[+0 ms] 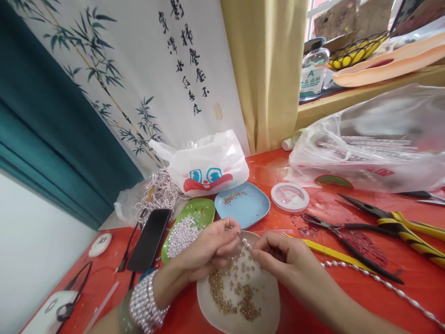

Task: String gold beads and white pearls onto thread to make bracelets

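My left hand [217, 243] and my right hand [281, 257] meet above a cream plate [269, 297]. Between them runs a short strand of small pearly beads [246, 242]; the fingers of each hand are pinched on one end of it. Fingers partly cover the strand's ends. Gold beads and flower-like bead caps [248, 304] lie scattered across the plate below. Just beyond my left hand, a green tray [206, 206] carries a heap of white pearl beads [182, 236]. A blue plate [255, 204] with small metal pins [234, 198] sits behind my hands.
To the right lie black-handled pliers [358, 255], yellow-and-black pliers [392, 218] and a long bead strand [385, 283]. A round clear case [289, 196] and a large plastic bag [368, 144] stand behind. A phone [149, 239] and a clown-face bag [208, 162] are on the left.
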Demonstrator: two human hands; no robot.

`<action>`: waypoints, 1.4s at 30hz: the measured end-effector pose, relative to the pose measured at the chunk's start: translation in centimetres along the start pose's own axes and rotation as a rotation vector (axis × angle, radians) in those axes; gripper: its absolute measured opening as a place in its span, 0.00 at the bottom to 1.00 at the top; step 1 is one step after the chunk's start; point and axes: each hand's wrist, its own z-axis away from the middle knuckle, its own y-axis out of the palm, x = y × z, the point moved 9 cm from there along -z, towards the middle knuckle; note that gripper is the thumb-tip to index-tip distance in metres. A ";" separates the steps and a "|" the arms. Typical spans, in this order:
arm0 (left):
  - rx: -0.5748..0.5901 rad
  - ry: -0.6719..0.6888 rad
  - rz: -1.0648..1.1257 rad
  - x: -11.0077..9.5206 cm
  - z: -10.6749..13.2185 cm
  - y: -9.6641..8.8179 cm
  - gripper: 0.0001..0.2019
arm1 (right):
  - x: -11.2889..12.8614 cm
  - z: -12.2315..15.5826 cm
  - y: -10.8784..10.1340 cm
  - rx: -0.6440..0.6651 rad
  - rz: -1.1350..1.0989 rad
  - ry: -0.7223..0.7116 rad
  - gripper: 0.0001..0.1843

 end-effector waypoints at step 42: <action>0.179 0.049 -0.164 0.0 1.2 0.9 0.21 | 0.8 1.1 3.1 0.309 -0.347 0.141 0.06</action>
